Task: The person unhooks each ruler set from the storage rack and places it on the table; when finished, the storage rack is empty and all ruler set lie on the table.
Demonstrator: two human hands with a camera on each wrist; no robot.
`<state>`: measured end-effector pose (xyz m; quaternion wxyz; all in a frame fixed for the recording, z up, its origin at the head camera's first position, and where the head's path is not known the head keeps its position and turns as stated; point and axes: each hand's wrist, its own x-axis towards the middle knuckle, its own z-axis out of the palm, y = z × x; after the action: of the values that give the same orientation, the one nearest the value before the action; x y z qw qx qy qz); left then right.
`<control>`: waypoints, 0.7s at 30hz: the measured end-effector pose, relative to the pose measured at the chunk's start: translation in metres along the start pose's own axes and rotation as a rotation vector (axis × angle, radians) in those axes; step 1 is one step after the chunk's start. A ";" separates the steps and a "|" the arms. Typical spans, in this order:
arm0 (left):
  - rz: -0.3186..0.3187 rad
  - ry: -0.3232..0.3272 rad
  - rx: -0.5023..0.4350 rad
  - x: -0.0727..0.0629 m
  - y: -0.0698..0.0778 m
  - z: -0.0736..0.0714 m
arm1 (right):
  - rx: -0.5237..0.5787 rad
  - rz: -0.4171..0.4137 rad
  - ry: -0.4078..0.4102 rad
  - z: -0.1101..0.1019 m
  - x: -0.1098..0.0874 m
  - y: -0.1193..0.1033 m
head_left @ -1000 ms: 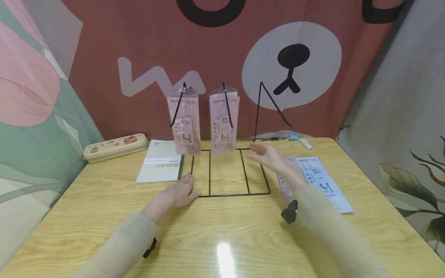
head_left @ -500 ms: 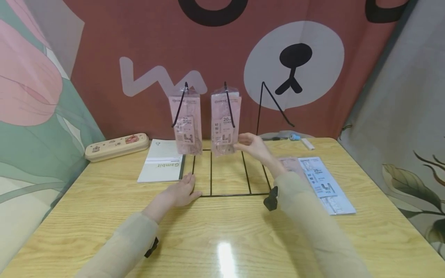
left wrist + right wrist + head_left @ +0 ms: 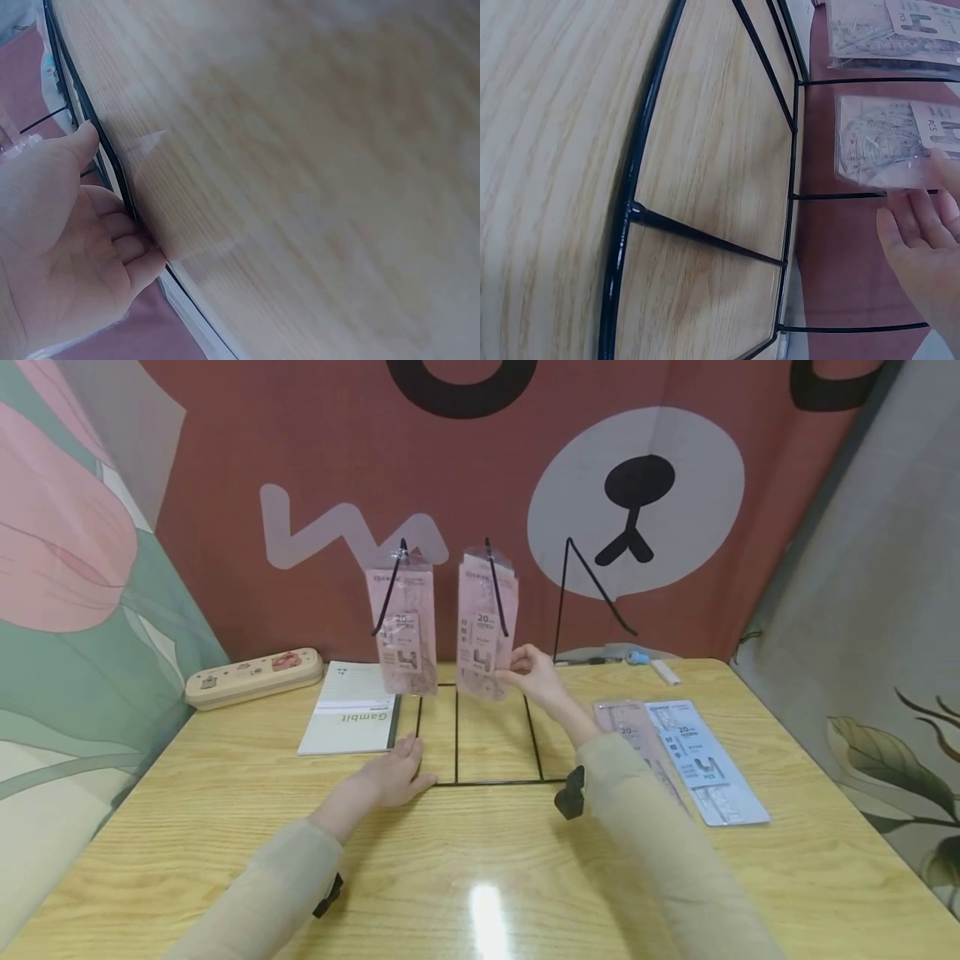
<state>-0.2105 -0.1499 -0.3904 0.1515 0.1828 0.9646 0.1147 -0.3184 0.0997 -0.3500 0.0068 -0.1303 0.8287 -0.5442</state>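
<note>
Pinching a hanging pink packet [image 3: 483, 639] low with the right hand [image 3: 538, 680], resting the loose-fingered left hand [image 3: 386, 777] on the black rack [image 3: 457, 735], just short of the notebook [image 3: 348, 718].

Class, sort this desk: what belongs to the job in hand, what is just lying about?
Job, judging by contact and likeness:
black wire hook rack
pink packets in clear plastic hanging from it
probably flat pink packet and pale blue packet at right

Apparently lying about:
long cream printed case
rectangular white notebook
small white block
small blue item
slim dark pen
</note>
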 end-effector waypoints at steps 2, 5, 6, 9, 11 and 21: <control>-0.002 0.004 0.000 0.000 0.000 0.000 | 0.000 -0.012 -0.001 0.001 0.000 0.000; -0.006 0.002 0.001 0.000 0.000 0.000 | -0.016 -0.034 -0.010 0.001 -0.004 -0.005; -0.006 0.001 0.000 0.000 0.000 0.000 | -0.026 -0.039 -0.010 0.001 -0.005 -0.005; -0.008 -0.003 -0.005 -0.001 0.000 -0.001 | -0.046 -0.047 -0.007 0.002 -0.005 -0.007; -0.010 -0.005 -0.008 -0.002 0.001 -0.001 | -0.060 -0.056 -0.002 0.003 -0.003 -0.003; -0.013 -0.004 -0.012 -0.002 0.000 0.001 | -0.041 -0.079 -0.042 -0.005 -0.017 0.000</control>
<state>-0.2082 -0.1507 -0.3904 0.1550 0.1758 0.9648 0.1191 -0.3023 0.1079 -0.3504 0.0002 -0.1744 0.8337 -0.5239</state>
